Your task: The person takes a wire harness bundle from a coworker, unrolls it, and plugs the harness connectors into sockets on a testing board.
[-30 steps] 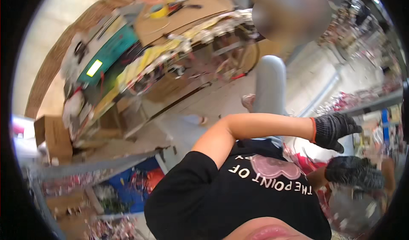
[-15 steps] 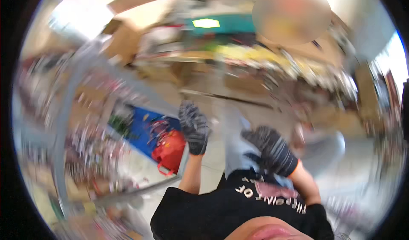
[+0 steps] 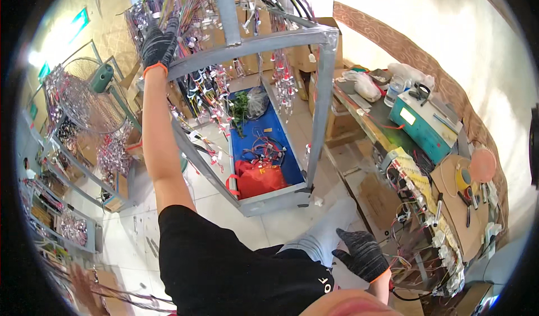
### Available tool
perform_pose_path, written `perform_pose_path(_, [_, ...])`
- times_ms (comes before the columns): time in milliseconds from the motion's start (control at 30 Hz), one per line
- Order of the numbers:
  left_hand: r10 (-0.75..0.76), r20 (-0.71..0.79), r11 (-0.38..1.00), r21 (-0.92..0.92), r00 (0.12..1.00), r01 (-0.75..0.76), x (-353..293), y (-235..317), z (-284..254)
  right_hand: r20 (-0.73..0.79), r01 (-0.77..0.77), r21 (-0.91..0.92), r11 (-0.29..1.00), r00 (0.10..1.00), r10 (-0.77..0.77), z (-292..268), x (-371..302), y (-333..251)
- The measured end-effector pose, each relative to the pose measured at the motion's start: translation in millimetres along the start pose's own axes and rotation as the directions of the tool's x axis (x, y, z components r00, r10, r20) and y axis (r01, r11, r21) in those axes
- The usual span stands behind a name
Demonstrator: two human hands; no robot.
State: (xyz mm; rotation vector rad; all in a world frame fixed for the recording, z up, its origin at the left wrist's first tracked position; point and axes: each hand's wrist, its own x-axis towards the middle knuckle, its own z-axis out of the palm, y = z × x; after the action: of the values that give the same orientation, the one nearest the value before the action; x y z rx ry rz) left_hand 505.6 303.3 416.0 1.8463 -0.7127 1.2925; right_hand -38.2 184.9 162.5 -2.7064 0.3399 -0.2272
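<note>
My left hand point(image 3: 159, 45), in a dark grey knit glove with an orange cuff, reaches up and forward over the bar of a grey metal rack point(image 3: 252, 40). Its fingers are stretched out and apart among hanging wire harnesses point(image 3: 193, 13), with white connectors close by; whether they touch the wires I cannot tell. Low on the right, my right hand point(image 3: 364, 254) wears a matching glove. It is near my leg, thumb and fingers apart, holding nothing. Inside the rack's base, a blue tray point(image 3: 289, 164) carries a red bag point(image 3: 261, 180), some wires and green leaves point(image 3: 240, 111).
To the right is a workbench point(image 3: 368, 128) with a teal box-shaped device point(image 3: 424, 128), a water jug point(image 3: 394, 88), yellow tape point(image 3: 463, 177) and hand tools. A fan point(image 3: 92, 94) and further wire-laden racks are at the left. Cardboard boxes point(image 3: 379, 201) lie under the bench.
The view has swung left and grown sharp. My left hand has gone from in front of my body up to the hanging wires. My right hand stays low by my leg.
</note>
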Motion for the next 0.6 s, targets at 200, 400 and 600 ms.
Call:
perform_pose_path(200, [0.251, 0.167, 0.913, 0.288, 0.953, -0.291, 30.8, -89.4, 45.6, -0.134, -0.084, 0.108, 0.991, 0.986, 0.098, 27.2, -34.3, 15.9])
perform_pose_path(400, [0.244, -0.077, 0.959, 0.165, 0.967, -0.229, 9.0, -13.7, 51.7, -0.145, -0.226, 0.115, 0.967, 0.959, 0.242, 76.9, -60.4, 31.3])
perform_pose_path(600, [0.184, -0.094, 0.891, -0.404, 0.978, -0.207, -133.3, 146.2, 53.8, 0.123, -0.323, 0.236, 0.917, 0.945, 0.302, 89.9, -67.3, 17.0])
